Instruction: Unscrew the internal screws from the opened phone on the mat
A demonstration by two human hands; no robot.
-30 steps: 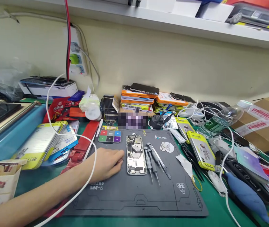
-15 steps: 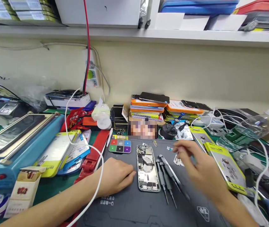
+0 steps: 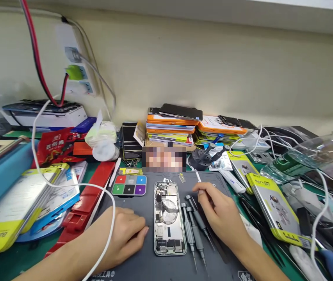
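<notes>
A phone with its inside exposed [image 3: 170,230] lies on the dark mat [image 3: 143,269] between my hands. My left hand [image 3: 123,234] rests on the mat just left of it, fingers curled and thumb near the forefinger, with nothing visible in them. On the other side, my right hand [image 3: 220,212] is bent closed over the mat. A thin white stick [image 3: 198,176] sticks up from its fingertips; its kind is unclear. Several grey precision screwdrivers [image 3: 194,228] lie between the phone and my right hand, their tips toward me.
Behind the phone sit a coloured magnetic-looking pad [image 3: 129,190] and a black screwdriver stand [image 3: 200,158]. Yellow battery boxes [image 3: 277,207] and a plastic bottle [image 3: 292,166] crowd the right. A white cable [image 3: 112,218] loops over my left forearm. Stacked boxes [image 3: 172,128] stand against the wall.
The view has tilted down and closer. My right hand has come in toward the screwdrivers, and a thin white stick now shows at its fingertips. My left hand stays on the mat.
</notes>
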